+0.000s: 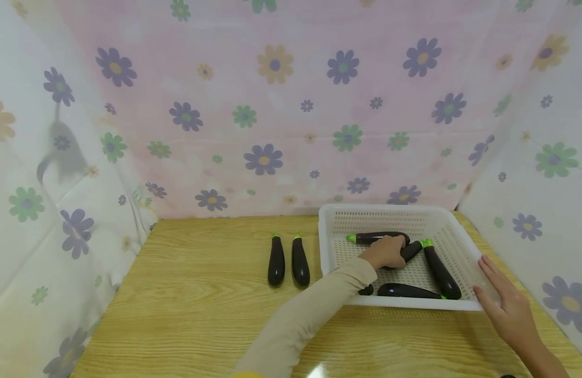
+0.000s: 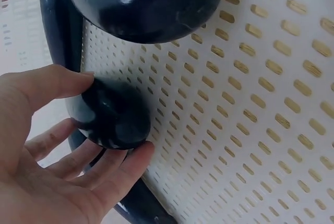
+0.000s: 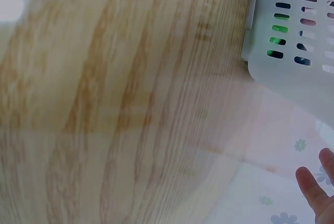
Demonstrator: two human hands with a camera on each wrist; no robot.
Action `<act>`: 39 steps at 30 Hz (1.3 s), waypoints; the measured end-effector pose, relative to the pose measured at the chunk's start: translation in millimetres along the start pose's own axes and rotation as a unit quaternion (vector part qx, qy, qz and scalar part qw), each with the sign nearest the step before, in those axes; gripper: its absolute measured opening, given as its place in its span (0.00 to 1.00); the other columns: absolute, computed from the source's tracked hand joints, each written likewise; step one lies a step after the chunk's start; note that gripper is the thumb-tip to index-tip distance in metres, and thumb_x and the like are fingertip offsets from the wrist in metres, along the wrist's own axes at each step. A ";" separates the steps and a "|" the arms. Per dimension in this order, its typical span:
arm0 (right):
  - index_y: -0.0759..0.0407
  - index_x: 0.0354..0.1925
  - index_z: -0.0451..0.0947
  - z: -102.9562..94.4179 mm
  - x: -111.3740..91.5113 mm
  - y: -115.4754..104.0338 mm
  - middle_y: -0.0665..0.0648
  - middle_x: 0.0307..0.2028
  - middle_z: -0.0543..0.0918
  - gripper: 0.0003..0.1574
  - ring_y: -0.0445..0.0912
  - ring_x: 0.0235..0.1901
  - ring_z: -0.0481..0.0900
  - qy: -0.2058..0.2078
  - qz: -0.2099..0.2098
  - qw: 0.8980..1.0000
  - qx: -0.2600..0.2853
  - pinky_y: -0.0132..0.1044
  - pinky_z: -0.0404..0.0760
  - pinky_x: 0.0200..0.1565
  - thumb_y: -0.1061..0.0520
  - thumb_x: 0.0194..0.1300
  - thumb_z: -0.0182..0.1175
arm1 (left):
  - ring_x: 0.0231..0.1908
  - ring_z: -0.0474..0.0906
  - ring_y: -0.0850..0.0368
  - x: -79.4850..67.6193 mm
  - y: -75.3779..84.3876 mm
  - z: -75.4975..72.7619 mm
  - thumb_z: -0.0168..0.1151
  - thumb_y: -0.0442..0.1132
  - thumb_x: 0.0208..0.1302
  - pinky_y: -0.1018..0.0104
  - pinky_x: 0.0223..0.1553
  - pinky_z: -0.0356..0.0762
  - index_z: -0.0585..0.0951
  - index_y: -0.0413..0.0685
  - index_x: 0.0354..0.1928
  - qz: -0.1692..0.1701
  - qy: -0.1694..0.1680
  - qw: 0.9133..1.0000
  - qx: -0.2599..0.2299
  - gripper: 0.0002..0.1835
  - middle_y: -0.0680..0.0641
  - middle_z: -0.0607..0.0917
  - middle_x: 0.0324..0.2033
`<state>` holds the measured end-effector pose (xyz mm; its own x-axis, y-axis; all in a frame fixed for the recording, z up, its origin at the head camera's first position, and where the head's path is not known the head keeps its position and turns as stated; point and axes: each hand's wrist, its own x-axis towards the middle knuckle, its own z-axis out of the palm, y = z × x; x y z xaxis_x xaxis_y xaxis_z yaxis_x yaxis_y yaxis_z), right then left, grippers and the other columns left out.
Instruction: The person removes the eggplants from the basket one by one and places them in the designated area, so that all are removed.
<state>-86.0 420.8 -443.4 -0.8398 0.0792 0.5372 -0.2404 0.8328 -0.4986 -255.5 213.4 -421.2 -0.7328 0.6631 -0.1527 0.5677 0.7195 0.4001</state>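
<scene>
In the head view my left hand [image 1: 387, 252] reaches into a white plastic basket [image 1: 404, 302] and grips a dark eggplant [image 1: 412, 252] with a green stem end. The left wrist view shows thumb and fingers curled round the held eggplant [image 2: 117, 114] at its rounded end. My right hand [image 1: 508, 304] rests against the basket's right front corner, its fingers fairly straight along the outside. Around the held one lie other eggplants: one at the back [image 1: 378, 238], one at the right [image 1: 442, 270], one along the front wall [image 1: 409, 291].
Left of the basket, two eggplants lie side by side on the wooden table [image 1: 201, 294], a left one [image 1: 276, 262] and a right one [image 1: 299, 261]. Flower-patterned cloth [image 1: 291, 121] hangs behind and at both sides. Another eggplant [image 1: 366, 290] is partly hidden by my left sleeve.
</scene>
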 end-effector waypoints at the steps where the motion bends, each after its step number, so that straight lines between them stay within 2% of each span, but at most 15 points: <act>1: 0.58 0.68 0.63 -0.2 -0.3 -0.2 0.47 0.70 0.58 0.35 0.23 0.64 0.48 0.000 -0.001 1.000 0.001 0.23 0.41 0.63 0.63 0.63 0.57 | 0.29 0.71 0.63 -0.3 -0.6 0.2 0.63 0.44 0.59 0.71 0.28 0.68 0.74 0.57 0.51 0.000 -0.002 1.000 -0.005 0.18 0.57 0.77 0.37; 7: 0.59 0.68 0.64 -0.5 0.3 0.5 0.49 0.70 0.60 0.35 0.24 0.64 0.49 0.002 -0.007 1.000 0.007 0.24 0.42 0.64 0.64 0.62 0.57 | 0.30 0.71 0.62 -8.6 -3.3 -9.8 0.64 0.41 0.57 0.71 0.28 0.69 0.74 0.56 0.53 0.005 -0.020 0.998 -0.061 0.21 0.56 0.77 0.40; 10: 0.59 0.68 0.64 -1.0 0.3 1.5 0.47 0.70 0.59 0.35 0.24 0.64 0.49 0.001 -0.004 1.000 0.004 0.23 0.42 0.63 0.64 0.62 0.57 | 0.32 0.71 0.62 -13.4 -4.0 -18.0 0.65 0.42 0.57 0.72 0.29 0.70 0.73 0.54 0.55 0.022 -0.024 0.997 -0.069 0.23 0.56 0.77 0.43; 14: 0.57 0.69 0.62 -0.9 0.9 1.4 0.43 0.70 0.57 0.36 0.24 0.63 0.48 -0.008 0.002 1.000 0.000 0.23 0.41 0.62 0.63 0.63 0.56 | 0.37 0.71 0.64 -20.3 -6.8 -29.2 0.65 0.42 0.57 0.74 0.32 0.69 0.72 0.52 0.57 0.044 -0.027 0.996 -0.071 0.25 0.55 0.76 0.48; 18: 0.56 0.70 0.60 -0.1 1.1 0.7 0.41 0.71 0.55 0.37 0.23 0.64 0.46 -0.024 0.012 1.000 0.002 0.24 0.40 0.63 0.62 0.65 0.55 | 0.39 0.71 0.65 -30.3 -6.7 -40.8 0.66 0.41 0.57 0.74 0.33 0.69 0.72 0.51 0.58 0.047 -0.036 0.995 -0.082 0.26 0.55 0.75 0.51; 23: 0.56 0.70 0.59 -0.4 0.2 -0.5 0.42 0.71 0.55 0.37 0.23 0.64 0.46 -0.024 0.014 1.000 0.002 0.23 0.40 0.63 0.62 0.65 0.55 | 0.38 0.70 0.65 -37.3 -2.9 -50.9 0.65 0.40 0.57 0.75 0.32 0.69 0.72 0.52 0.57 0.079 -0.047 0.993 -0.079 0.25 0.56 0.76 0.48; 27: 0.56 0.70 0.60 -0.7 0.6 -1.4 0.39 0.70 0.55 0.37 0.24 0.64 0.47 -0.022 0.017 1.000 0.004 0.24 0.40 0.63 0.62 0.65 0.56 | 0.37 0.69 0.65 -40.7 -0.6 -57.6 0.65 0.41 0.58 0.74 0.33 0.69 0.72 0.54 0.57 0.084 -0.054 0.993 -0.067 0.24 0.57 0.76 0.45; 34: 0.57 0.69 0.61 0.0 0.3 -2.3 0.46 0.71 0.57 0.36 0.23 0.63 0.48 -0.015 0.008 1.000 0.004 0.23 0.41 0.62 0.62 0.64 0.56 | 0.41 0.71 0.67 -53.5 -2.0 -69.9 0.66 0.43 0.56 0.76 0.36 0.69 0.72 0.55 0.60 0.102 -0.035 0.992 -0.070 0.28 0.57 0.76 0.51; 39: 0.56 0.70 0.60 -0.6 0.0 -1.7 0.47 0.71 0.57 0.36 0.24 0.63 0.47 -0.017 0.011 1.000 0.003 0.24 0.40 0.63 0.62 0.64 0.56 | 0.44 0.71 0.67 -61.1 -6.6 -75.8 0.65 0.44 0.58 0.75 0.36 0.69 0.69 0.56 0.64 0.112 -0.033 0.990 -0.084 0.31 0.56 0.75 0.54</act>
<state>-85.3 419.8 -442.2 -0.8609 0.0777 0.5028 -0.2252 0.8280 -0.5135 -242.9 152.4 -346.0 -0.5656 0.8186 -0.1000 0.6389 0.5117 0.5745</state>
